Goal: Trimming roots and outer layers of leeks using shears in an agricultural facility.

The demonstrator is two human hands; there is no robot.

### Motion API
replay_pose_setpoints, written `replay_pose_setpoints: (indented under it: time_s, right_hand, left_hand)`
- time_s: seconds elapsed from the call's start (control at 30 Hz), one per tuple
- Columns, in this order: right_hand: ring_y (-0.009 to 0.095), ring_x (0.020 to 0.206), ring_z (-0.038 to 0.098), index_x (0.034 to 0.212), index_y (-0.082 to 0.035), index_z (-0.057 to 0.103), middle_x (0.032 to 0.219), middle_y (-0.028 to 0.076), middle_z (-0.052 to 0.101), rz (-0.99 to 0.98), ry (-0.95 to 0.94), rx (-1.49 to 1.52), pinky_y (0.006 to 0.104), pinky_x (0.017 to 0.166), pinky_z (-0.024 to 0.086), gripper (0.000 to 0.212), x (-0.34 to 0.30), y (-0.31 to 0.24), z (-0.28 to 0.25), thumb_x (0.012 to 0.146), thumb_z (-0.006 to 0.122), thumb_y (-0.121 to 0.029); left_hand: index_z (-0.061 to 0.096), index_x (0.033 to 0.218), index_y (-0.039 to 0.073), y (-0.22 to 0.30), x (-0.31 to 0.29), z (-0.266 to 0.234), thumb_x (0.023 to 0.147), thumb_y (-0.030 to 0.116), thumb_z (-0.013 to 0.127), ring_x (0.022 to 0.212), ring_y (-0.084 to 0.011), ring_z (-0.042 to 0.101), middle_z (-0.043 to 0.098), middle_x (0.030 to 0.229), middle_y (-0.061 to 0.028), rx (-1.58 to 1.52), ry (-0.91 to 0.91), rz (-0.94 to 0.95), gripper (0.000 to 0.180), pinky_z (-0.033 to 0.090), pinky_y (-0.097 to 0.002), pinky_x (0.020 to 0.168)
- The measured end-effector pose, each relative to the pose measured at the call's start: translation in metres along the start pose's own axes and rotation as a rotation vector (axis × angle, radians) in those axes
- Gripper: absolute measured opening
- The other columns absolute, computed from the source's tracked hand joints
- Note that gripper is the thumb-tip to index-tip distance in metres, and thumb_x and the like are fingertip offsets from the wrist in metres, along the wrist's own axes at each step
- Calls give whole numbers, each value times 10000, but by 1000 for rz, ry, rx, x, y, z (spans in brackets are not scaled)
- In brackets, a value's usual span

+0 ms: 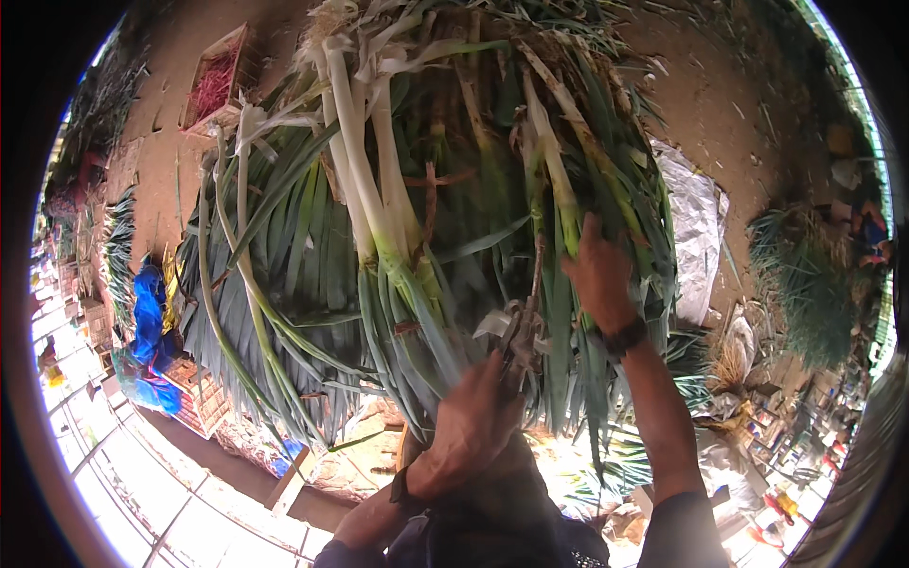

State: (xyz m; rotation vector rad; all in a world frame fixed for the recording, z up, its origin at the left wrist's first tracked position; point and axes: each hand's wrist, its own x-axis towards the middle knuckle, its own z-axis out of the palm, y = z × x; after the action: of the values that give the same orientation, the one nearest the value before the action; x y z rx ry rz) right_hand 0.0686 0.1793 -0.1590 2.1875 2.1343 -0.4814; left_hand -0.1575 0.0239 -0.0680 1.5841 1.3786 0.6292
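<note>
A large heap of leeks (369, 180) with white shanks and long green leaves lies in front of me. My right hand (602, 282) reaches onto the right side of the heap, thumb and index finger apart, touching the leaves beside a pale leek (557, 170). Closer to my body, my left hand (476, 409) is closed around a narrow dark thing (517, 339) with pale, see-through film about its upper end. Its kind is unclear, and the left fingertips are partly hidden. Thinner leek stalks (248, 256) hang over the heap's left side.
A crate with reddish contents (216, 80) stands on the brown ground at the far left. White sheeting (696, 227) lies right of the heap. Another leek pile (805, 284) is farther right. Blue cloth (149, 312) and a slatted crate (196, 393) are at left.
</note>
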Motion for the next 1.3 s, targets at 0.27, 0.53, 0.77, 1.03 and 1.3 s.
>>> replay_pose_setpoints:
  time_s: [0.27,0.53,0.77,1.03,1.3]
  right_hand:
    - [262,813,677,1318,20,527,863,92,653,-157,148,-403,405,681,528,689,-60,29,-1,742,815,-226]
    - [203,747,643,1254,-6,564,827,37,609,-187,199,-524,373,618,498,501,-85,30,-4,826,703,-224]
    - [221,729,651,1240,-8,563,847,47,620,-113,129,-491,353,589,493,488,-81,44,8,838,708,-243]
    - [293,713,680,1225,4,542,837,110,658,-87,-25,-186,425,603,517,552,-96,38,-24,806,785,-262]
    - [361,689,682,1311,-2,514,796,172,681,-39,-84,57,478,607,515,645,-119,47,-47,786,798,-248]
  left_hand:
    - [403,1409,-58,-1,-14,54,897,195,686,929,-463,621,579,1126,-267,15,-116,46,637,539,-514,711]
    - [397,1430,-17,0,13,71,925,207,650,881,-489,632,580,1158,-260,64,-89,9,608,543,-523,721]
    - [406,1450,42,22,6,67,929,200,636,899,-477,635,595,1127,-268,-76,-166,-54,590,539,-519,755]
    - [452,1419,27,-24,85,63,941,231,633,891,-478,637,596,1113,-283,157,48,70,551,532,-522,742]
    - [523,1224,-7,-17,198,37,944,241,601,839,-509,615,600,1040,-307,214,78,-77,382,506,-566,737]
